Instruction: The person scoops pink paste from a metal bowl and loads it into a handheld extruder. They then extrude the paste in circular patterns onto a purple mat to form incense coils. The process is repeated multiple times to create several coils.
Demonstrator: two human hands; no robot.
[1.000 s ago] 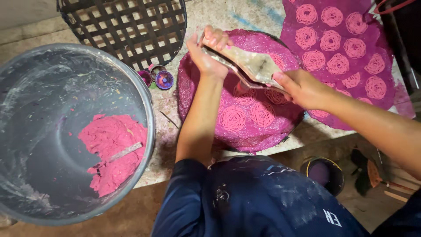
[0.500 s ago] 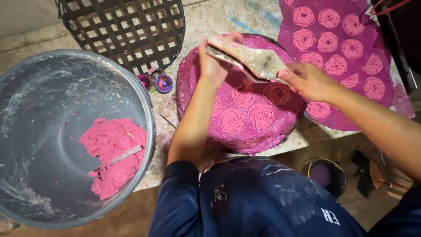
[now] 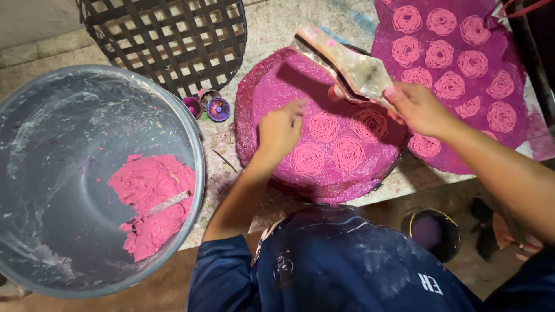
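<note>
A round magenta mat (image 3: 272, 92) lies in front of me, with several spirals of pink dough (image 3: 346, 151) laid on it. My left hand (image 3: 280, 128) rests low over the mat beside the spirals, fingers loosely curled, holding nothing I can see. My right hand (image 3: 417, 106) grips a long wooden press tool (image 3: 352, 65) smeared with pale dough, held slantwise above the mat's far side.
A large grey metal basin (image 3: 34, 115) at the left holds a lump of pink dough (image 3: 151, 199) and a small scraper (image 3: 165, 205). A dark woven basket (image 3: 167, 40) stands behind. A second magenta sheet with spirals (image 3: 462, 63) lies to the right. Two small caps (image 3: 211, 107) sit between them.
My left hand has let go of the press tool and dropped toward me onto the mat. The right hand keeps the tool, now lifted farther back.
</note>
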